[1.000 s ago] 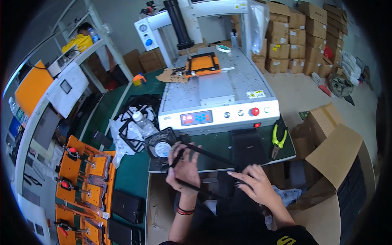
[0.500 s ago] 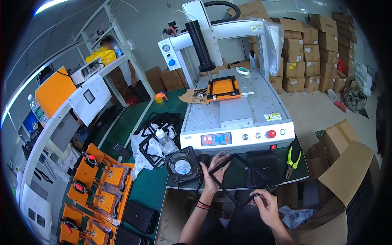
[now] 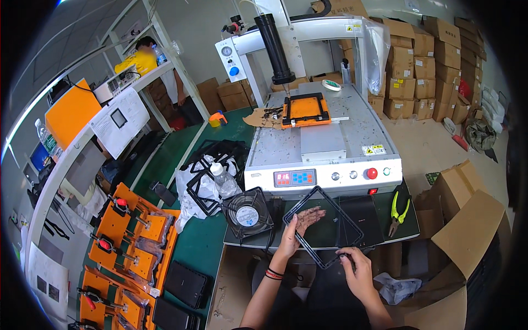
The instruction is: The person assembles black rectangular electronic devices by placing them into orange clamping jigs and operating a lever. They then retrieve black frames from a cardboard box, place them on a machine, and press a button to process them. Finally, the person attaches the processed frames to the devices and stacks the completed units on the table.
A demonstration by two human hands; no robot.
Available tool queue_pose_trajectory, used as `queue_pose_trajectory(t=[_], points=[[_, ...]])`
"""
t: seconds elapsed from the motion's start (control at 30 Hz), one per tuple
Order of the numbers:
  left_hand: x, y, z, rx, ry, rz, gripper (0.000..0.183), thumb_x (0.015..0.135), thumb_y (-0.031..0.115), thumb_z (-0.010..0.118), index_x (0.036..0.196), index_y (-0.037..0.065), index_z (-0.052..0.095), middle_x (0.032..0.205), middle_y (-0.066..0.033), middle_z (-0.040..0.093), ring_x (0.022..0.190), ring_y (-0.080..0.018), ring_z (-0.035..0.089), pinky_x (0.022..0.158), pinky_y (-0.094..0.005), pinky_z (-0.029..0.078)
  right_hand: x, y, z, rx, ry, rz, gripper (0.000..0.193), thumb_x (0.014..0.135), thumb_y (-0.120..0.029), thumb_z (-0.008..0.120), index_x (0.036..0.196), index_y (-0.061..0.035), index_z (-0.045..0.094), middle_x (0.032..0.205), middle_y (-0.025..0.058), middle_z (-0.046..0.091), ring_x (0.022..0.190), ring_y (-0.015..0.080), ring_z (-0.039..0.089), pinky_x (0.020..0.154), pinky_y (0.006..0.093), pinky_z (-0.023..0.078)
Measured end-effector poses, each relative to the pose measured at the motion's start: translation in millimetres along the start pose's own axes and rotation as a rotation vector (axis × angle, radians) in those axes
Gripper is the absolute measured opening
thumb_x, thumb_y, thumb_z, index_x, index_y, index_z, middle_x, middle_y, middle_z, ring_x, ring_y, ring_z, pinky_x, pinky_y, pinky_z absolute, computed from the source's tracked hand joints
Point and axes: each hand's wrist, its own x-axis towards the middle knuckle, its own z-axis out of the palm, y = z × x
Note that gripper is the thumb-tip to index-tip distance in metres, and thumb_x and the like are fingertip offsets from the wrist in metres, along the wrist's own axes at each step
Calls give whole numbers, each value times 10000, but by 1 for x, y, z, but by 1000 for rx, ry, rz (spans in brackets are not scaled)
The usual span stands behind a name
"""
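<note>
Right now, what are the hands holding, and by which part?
A black rectangular frame: the left hand holds it near its left corner, fingers spread; the right hand has its fingertips on the lower-right short side.

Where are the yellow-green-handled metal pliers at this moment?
In the head view, the pliers lie right of centre on the dark green table, just right of the flat black rectangular panel.

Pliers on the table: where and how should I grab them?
Probably close the right hand around the yellow-green handles from above: the pliers lie near the right edge of the table, handles spread and pointing away, metal nose toward you.
</note>
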Motion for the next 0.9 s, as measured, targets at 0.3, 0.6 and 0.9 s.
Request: queue_pose_trajectory(t=[0.3,0.6,0.9], points=[[0,-2,1,154,32,-65,568,1024,368,236,1266,-98,453,1222,-200,565,1177,-262,524,1050,-357,355,2,10,2,-123,9,-103,121,818,1,604,937,-1,628,841,131,633,746,287,582,681,355,457],[0,-9,-2,135,50,83,623,1004,455,237,1315,-68,369,1188,-183,556,1123,-249,542,1016,-371,382,3,13,-5,-104,60,-92,156,789,44,605,910,-12,685,783,107,633,636,216,558,604,297,452],[67,67,20,1059,515,466,439,920,100,540,1278,-74,354,1271,-203,448,1192,-258,451,1034,-373,323,5,12,-25,312,427,54,185,881,56,480,934,49,657,884,124,647,646,118,601,615,227,502]])
